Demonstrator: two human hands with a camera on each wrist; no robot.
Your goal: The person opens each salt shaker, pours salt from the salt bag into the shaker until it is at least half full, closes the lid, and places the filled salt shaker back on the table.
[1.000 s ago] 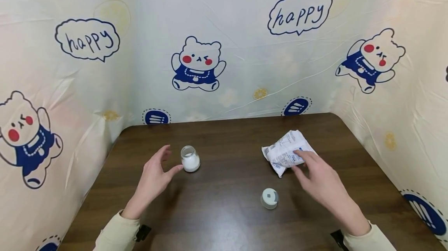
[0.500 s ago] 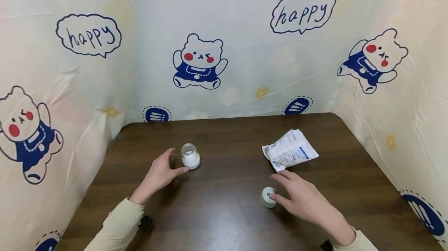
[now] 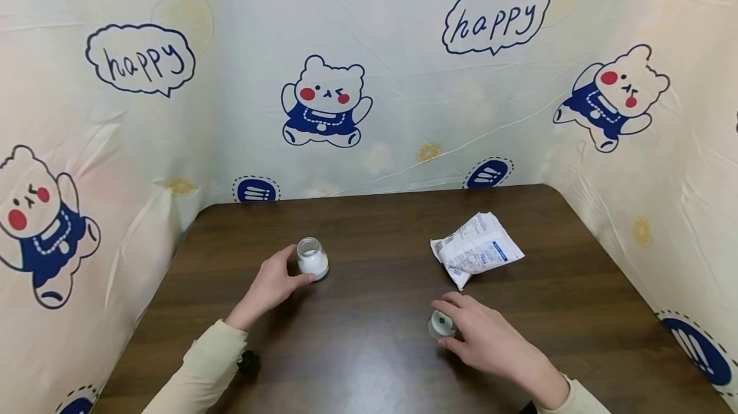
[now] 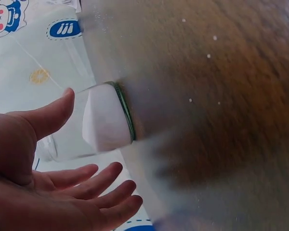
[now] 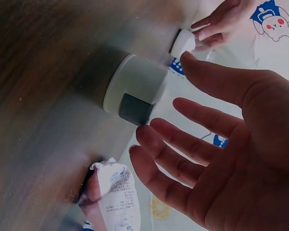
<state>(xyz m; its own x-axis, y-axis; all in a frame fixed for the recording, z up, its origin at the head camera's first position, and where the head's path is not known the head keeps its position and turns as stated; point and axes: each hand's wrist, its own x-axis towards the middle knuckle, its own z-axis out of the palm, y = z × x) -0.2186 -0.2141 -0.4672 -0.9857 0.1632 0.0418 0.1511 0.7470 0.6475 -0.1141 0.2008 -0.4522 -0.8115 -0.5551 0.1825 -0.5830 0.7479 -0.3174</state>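
An uncapped glass jar [image 3: 312, 264] with white contents stands upright on the left half of the table. My left hand [image 3: 274, 283] is beside it, thumb and fingers spread on either side. In the left wrist view, a gap shows between the lower fingers [image 4: 111, 175] and the glass jar [image 4: 107, 118]; whether the thumb touches it I cannot tell. Further right, a small round lid [image 3: 441, 325], pale with a dark tab, lies on the table. My right hand [image 3: 490, 340] reaches around this lid [image 5: 137, 86], its fingers loosely bent and seemingly not gripping it.
A crumpled white printed packet [image 3: 477, 250] lies behind the lid, toward the back right. The dark wooden table [image 3: 357, 350] meets a patterned curtain [image 3: 398, 93] at the back and sides.
My right hand has moved from the packet, toward the front and left, to the lid. My left hand has come closer to the jar. Jar, lid and packet stay in place.
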